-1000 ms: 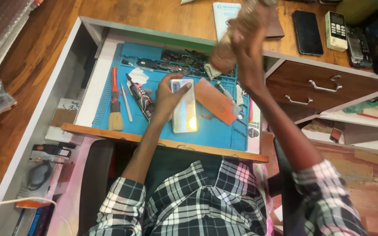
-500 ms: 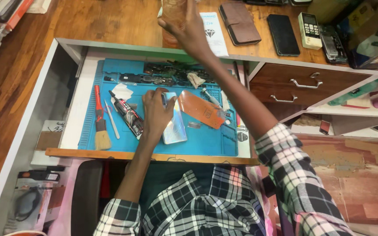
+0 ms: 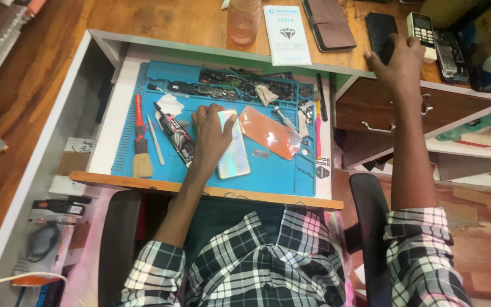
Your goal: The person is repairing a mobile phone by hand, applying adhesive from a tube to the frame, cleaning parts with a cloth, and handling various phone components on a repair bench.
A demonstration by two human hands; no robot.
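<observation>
My left hand [image 3: 211, 133] lies on a phone with a shiny iridescent back [image 3: 234, 146], gripping its upper left edge against the blue work mat [image 3: 268, 170]. An orange translucent film [image 3: 268, 132] lies just right of that phone. My right hand [image 3: 402, 59] reaches up to the wooden desk top [image 3: 160, 20], with its fingers laid over the lower edge of a black phone [image 3: 379, 28]. I cannot tell whether it grips that phone. A pinkish translucent bottle [image 3: 242, 20] stands alone on the desk top.
The mat holds a red-handled brush [image 3: 140, 142], a glue tube [image 3: 174, 133], tweezers [image 3: 155, 142], a red-pink tool [image 3: 317, 125] and several small parts. A white booklet [image 3: 287, 34], a brown wallet [image 3: 329, 23] and a keypad phone [image 3: 421, 31] lie on the desk. Drawers [image 3: 382, 111] stand at the right.
My right hand let go of the pinkish bottle on the desk top and moved right to the black phone. My left hand stayed on the shiny phone.
</observation>
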